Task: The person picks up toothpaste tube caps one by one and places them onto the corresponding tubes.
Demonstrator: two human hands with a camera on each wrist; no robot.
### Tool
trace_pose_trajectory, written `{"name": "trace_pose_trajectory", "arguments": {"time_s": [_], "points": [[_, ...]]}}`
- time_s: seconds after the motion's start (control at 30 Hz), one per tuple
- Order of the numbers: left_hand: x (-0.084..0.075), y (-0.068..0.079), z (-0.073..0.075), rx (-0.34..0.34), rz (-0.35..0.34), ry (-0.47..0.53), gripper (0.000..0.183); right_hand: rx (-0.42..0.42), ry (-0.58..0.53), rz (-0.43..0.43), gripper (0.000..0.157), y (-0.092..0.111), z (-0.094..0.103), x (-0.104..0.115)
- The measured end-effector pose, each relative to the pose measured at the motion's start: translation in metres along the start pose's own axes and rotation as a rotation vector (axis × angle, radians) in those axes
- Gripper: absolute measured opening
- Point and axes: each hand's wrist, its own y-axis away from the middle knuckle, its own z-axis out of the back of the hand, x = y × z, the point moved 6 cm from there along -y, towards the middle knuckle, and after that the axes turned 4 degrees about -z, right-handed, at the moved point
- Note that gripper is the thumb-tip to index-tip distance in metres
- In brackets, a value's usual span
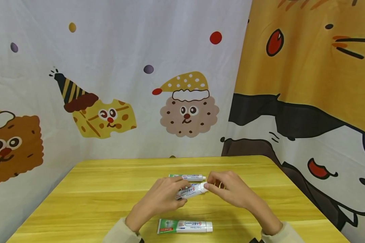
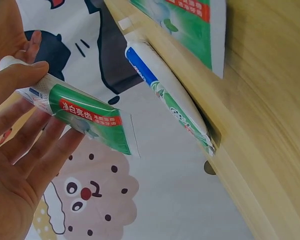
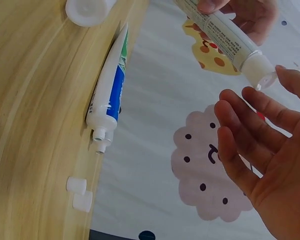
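Observation:
My left hand (image 1: 165, 195) grips a white-and-green toothpaste tube (image 1: 190, 191) along its body, thumb over it in the left wrist view. The tube's white cap (image 3: 259, 71) points right, toward my right hand (image 1: 231, 189). In the right wrist view the right thumb is at the cap's rim, and the other fingers are spread loosely below, apart from it. Another toothpaste tube (image 1: 185, 226) lies nearer me, its wide white cap (image 3: 87, 10) on. Behind the held tube lie uncapped toothpaste tubes (image 3: 107, 95), close together, two bare nozzles showing.
Two loose white caps (image 3: 80, 194) stand on the wooden table (image 1: 94, 195) near the uncapped tubes. A cartoon-printed curtain (image 1: 115, 50) hangs along the table's far side and right side.

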Motion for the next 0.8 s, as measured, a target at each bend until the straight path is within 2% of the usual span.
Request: {"name": "trace_pose_trajectory", "arguments": {"time_s": [0.1,0.23,0.33,0.43,0.8], "points": [[-0.0004,0.0000,0.0001,0.003,0.001,-0.001,0.033,0.000,0.011,-0.027,0.019,-0.0004,-0.0005,-0.0011],[-0.0006,0.0000,0.0006,-0.005,0.000,-0.015,0.032,-0.013,-0.016,-0.058,0.010,-0.0002,0.0011,-0.0018],[-0.0005,0.0002,0.0011,-0.010,-0.001,-0.019,0.033,-0.020,-0.040,-0.030,0.021,0.0004,0.0028,0.0000],[-0.0002,0.0003,0.0016,-0.011,0.000,-0.017,0.033,-0.013,-0.049,0.024,0.025,0.0008,0.0036,0.0028],[-0.0002,0.0007,0.0019,-0.011,-0.002,-0.003,0.033,-0.012,-0.026,0.034,0.007,-0.0003,0.0029,0.0025]]}}
